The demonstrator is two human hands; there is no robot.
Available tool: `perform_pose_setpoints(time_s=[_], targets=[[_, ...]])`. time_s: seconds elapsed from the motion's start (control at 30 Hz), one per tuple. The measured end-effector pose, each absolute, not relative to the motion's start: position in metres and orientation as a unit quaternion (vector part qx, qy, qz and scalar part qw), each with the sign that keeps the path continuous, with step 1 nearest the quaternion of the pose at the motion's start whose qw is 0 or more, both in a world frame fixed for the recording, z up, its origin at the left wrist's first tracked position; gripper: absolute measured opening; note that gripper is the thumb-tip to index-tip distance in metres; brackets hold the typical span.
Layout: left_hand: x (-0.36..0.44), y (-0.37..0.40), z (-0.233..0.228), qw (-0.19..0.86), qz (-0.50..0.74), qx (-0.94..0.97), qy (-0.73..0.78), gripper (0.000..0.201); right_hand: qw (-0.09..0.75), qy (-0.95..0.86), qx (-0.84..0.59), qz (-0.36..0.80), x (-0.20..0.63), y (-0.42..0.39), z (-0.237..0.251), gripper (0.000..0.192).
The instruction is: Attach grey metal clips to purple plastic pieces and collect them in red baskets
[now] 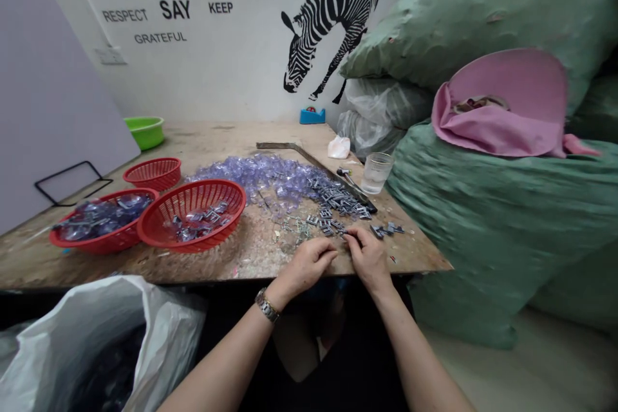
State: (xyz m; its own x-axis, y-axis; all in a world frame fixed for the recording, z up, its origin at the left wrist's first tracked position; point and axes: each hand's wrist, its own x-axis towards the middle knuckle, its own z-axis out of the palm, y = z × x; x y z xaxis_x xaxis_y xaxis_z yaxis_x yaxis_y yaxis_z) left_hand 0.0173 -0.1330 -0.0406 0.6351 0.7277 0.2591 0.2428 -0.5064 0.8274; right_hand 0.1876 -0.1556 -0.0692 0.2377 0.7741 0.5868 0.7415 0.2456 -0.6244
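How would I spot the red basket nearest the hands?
Find the wooden table below the zebra picture. On it, left of the left hand, choose the closest of three red baskets. Its clear and grey pieces lie sparsely, while the left neighbour is heaped and the rear one looks smaller.

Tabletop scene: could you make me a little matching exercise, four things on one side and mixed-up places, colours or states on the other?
Things:
1. Right hand
2. Heap of plastic pieces
3. Tape dispenser
4. Drinking glass

Descriptions:
A. Blue, below the zebra picture
B. Standing upright, see-through
C. Fingertips by dark grey parts, near the table's front edge
D. Purple-tinted, spread behind the red baskets

Pairs: 1-C, 2-D, 3-A, 4-B
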Motion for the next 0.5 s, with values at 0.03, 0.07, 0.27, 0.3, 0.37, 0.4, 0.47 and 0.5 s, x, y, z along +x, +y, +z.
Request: perform_pose_setpoints(time_s=[0.03, 0.07, 0.27, 0.3, 0.37, 0.4, 0.47, 0.5], targets=[[0.017, -0.134, -0.041, 0.392, 0.306, 0.814, 0.299, 0.020, 0.490, -0.620, -0.612, 0.016, 0.188, -0.156, -0.069, 0.018], [0.018, -0.134, -0.041, 0.390, 0.306, 0.815, 0.299, 0.020, 0.489, -0.622, -0.611, 0.015, 0.188, -0.156, -0.069, 0.017], [0.023, -0.129, -0.044, 0.431, 0.326, 0.775, 0.328, 0.018, 0.489, -0.631, -0.603, 0.005, 0.189, -0.157, -0.071, 0.018], [0.024, -0.124, -0.041, 0.433, 0.333, 0.766, 0.339, 0.017, 0.487, -0.635, -0.600, 0.003, 0.189, -0.157, -0.071, 0.018], [0.026, -0.109, -0.031, 0.407, 0.351, 0.762, 0.361, 0.016, 0.483, -0.642, -0.595, -0.002, 0.190, -0.158, -0.071, 0.018], [0.026, -0.098, -0.023, 0.378, 0.362, 0.768, 0.369, 0.015, 0.482, -0.644, -0.594, -0.005, 0.190, -0.158, -0.071, 0.018], [0.027, -0.070, -0.007, 0.277, 0.387, 0.786, 0.394, 0.014, 0.482, -0.646, -0.592, -0.013, 0.190, -0.159, -0.072, 0.018], [0.026, -0.054, 0.001, 0.222, 0.379, 0.799, 0.411, 0.015, 0.483, -0.646, -0.590, -0.016, 0.190, -0.159, -0.072, 0.018]])
